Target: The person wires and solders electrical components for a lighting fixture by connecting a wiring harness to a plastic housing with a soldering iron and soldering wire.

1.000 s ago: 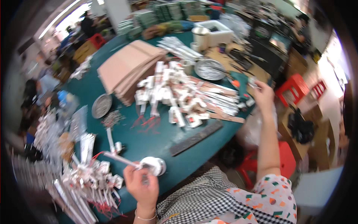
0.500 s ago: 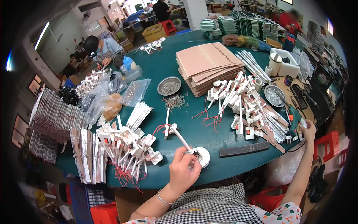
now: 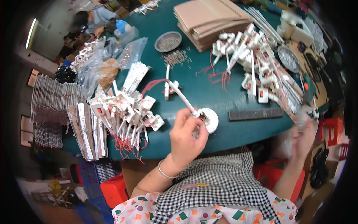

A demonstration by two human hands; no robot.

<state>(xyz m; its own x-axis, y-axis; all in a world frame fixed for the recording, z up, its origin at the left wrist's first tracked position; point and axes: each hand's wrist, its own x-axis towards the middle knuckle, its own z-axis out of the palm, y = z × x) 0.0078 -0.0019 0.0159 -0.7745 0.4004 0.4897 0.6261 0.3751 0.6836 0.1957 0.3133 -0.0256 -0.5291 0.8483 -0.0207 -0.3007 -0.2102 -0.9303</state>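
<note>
My left hand grips a white lamp part: a round white base with a thin white arm that runs up to a small head with red wires. It rests near the front edge of the green table. My right hand is blurred at the table's right edge, below the table top; what it holds, if anything, I cannot tell. A heap of white parts with red wires lies just left of my left hand. A bigger heap of white parts lies further right.
A stack of brown card sheets and a round metal dish of small screws sit at the back. A dark flat bar lies near the front edge. Clear bags and bundles of flat packs crowd the left. Red stools stand beside me.
The view has swung down and closer. My left hand kept its hold on the lamp part. My right hand dropped from the table's right rim to below its edge.
</note>
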